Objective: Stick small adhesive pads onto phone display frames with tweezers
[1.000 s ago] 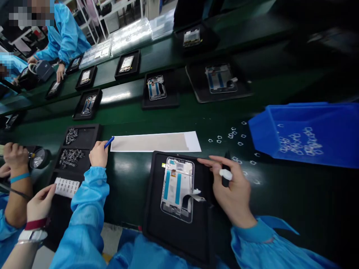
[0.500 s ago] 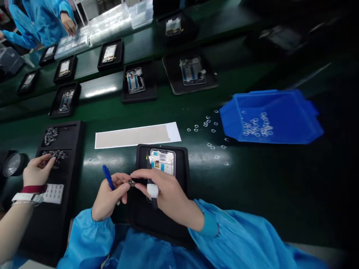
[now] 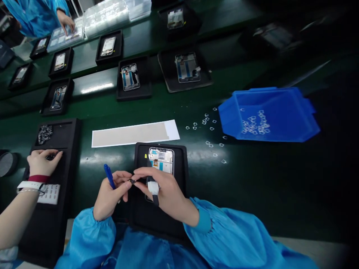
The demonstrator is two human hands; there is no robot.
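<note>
My left hand (image 3: 110,194) is closed around a blue pen-like tool (image 3: 109,176), and its fingertips pinch a tiny dark part (image 3: 131,181). My right hand (image 3: 162,188) is closed too, with a black tool with a white band (image 3: 153,188) held across the palm. Its thumb and forefinger meet the same small part. Both hands hover over the near left of a black tray (image 3: 182,164) that carries a white phone frame (image 3: 162,161), partly hidden by my right hand.
A long paper strip (image 3: 134,133) lies behind the tray. A blue bin (image 3: 269,116) of small white rings sits right, with loose rings (image 3: 209,130) scattered beside it. At left, another person's hand (image 3: 43,161) rests on a black parts tray (image 3: 60,149). Further trays with phones line the conveyor behind.
My two hands came together over the tray from their spread positions and now pinch a small part between them. The neighbour's hand shifted onto the parts tray.
</note>
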